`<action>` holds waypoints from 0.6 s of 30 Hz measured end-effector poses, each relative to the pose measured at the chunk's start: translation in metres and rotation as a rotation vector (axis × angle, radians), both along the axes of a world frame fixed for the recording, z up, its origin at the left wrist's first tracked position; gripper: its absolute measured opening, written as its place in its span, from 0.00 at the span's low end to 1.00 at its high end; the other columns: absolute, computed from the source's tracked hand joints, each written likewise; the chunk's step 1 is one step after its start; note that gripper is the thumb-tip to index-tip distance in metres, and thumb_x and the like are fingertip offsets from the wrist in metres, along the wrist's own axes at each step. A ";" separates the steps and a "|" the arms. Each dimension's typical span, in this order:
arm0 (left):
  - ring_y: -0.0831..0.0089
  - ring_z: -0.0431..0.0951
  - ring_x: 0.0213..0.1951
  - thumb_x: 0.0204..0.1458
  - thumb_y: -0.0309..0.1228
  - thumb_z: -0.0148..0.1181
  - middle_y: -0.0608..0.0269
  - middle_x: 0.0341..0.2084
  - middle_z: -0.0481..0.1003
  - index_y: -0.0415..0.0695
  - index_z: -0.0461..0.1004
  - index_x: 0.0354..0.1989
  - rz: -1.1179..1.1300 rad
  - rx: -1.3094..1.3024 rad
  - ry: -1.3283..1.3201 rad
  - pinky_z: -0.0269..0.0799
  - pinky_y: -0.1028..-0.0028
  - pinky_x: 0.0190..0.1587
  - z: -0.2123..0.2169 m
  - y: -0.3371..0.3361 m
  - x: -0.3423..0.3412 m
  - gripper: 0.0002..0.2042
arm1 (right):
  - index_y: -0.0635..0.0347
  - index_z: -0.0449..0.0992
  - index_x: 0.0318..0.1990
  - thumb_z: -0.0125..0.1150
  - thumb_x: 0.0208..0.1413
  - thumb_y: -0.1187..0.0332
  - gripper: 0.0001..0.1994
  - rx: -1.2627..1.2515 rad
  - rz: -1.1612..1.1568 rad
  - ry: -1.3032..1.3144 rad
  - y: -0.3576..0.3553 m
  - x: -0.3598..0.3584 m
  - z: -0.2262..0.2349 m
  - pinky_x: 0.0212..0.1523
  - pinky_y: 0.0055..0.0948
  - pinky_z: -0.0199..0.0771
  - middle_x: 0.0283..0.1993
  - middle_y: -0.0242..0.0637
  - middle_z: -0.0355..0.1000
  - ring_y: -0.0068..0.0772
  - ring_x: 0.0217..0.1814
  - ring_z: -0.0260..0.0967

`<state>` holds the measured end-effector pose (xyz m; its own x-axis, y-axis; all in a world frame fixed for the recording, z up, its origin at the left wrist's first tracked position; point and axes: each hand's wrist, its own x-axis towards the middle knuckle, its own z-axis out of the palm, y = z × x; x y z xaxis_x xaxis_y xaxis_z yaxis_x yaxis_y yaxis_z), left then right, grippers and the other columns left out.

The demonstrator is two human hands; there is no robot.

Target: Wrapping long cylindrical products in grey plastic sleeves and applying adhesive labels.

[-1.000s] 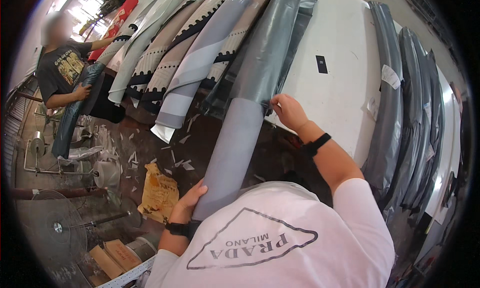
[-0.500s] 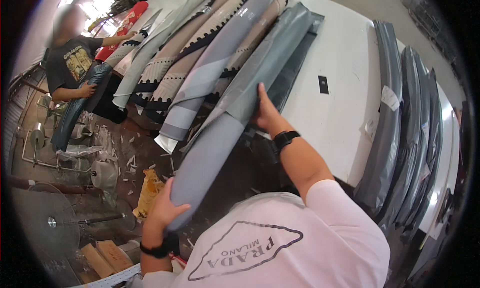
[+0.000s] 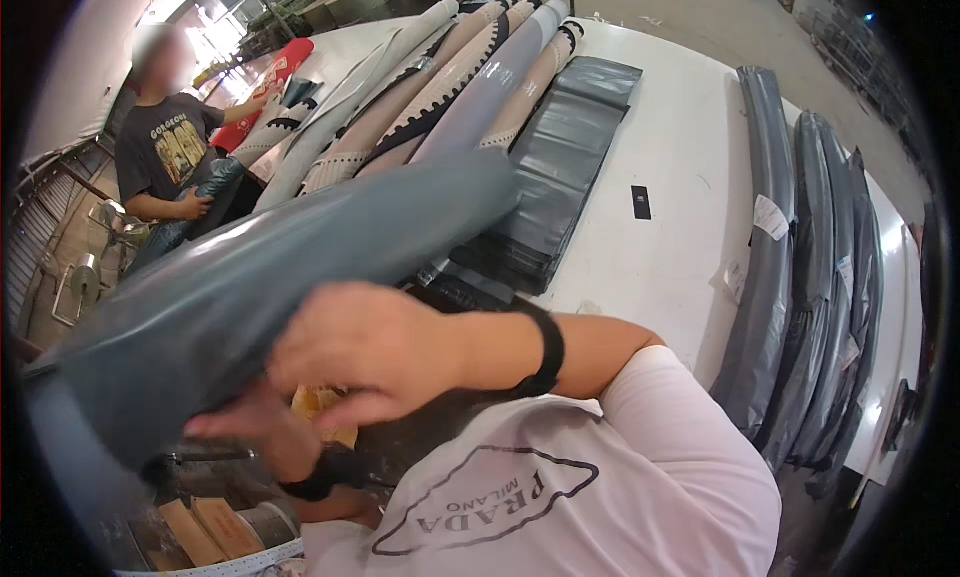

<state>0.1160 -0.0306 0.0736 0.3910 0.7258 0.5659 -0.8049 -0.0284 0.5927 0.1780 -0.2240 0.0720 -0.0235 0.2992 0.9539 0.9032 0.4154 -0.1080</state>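
— What is the person's right hand (image 3: 375, 352) doing?

— It is lying curled over the near side of a long grey wrapped roll (image 3: 270, 277), fingers bent against the plastic, so the grip is closing on the roll. A black band is sitting on that wrist.

— And the left hand (image 3: 250, 432)?

— It is sitting just under the roll, below the right hand, fingers pressing up into the wrap. It is gripping the same roll from beneath, also with a black band at the wrist.

— Where is the roll lying?

— It is being held up close to the person's chest, slanting from near left to the far right, its far end hanging above the near edge of the white desk (image 3: 680, 227).

— What is around it?

— Just beyond its far end a stack of flat grey bags (image 3: 560, 167) is lying on the desk. Farther left several patterned rolls (image 3: 450, 87) are lying side by side, running away to the far end. Along the right edge of the desk more grey wrapped rolls (image 3: 800, 277) are lying in a row, some with white labels.

— Anyone else about?

— Another person (image 3: 165, 157) in a dark shirt is standing at the far left, holding a grey roll of their own.
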 end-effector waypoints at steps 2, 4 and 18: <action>0.58 0.62 0.53 0.45 0.65 0.37 0.52 0.54 0.59 0.41 0.55 0.56 0.287 0.167 -0.100 0.59 0.58 0.55 0.073 -0.027 0.004 0.40 | 0.66 0.60 0.52 0.59 0.45 0.56 0.30 0.038 -0.190 0.093 -0.019 0.013 0.024 0.51 0.37 0.60 0.51 0.49 0.61 0.48 0.53 0.60; 0.58 0.65 0.52 0.46 0.63 0.40 0.52 0.52 0.61 0.39 0.56 0.56 0.347 0.233 -0.153 0.61 0.59 0.54 0.084 -0.022 0.007 0.39 | 0.64 0.58 0.54 0.59 0.44 0.58 0.31 0.080 -0.355 0.192 -0.025 0.019 0.029 0.53 0.39 0.58 0.52 0.51 0.60 0.51 0.53 0.59; 0.72 0.64 0.49 0.47 0.50 0.53 0.60 0.48 0.65 0.37 0.58 0.54 -0.997 0.668 0.839 0.59 0.73 0.51 -0.020 -0.024 0.095 0.33 | 0.63 0.33 0.63 0.59 0.48 0.60 0.44 -0.026 0.293 1.221 -0.036 0.020 -0.095 0.62 0.33 0.44 0.63 0.49 0.44 0.37 0.65 0.42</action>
<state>0.2107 -0.0549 0.0539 0.9407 -0.3368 0.0396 -0.0880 -0.1299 0.9876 0.1983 -0.2601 -0.0230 0.8004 0.4515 0.3944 0.0827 0.5684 -0.8186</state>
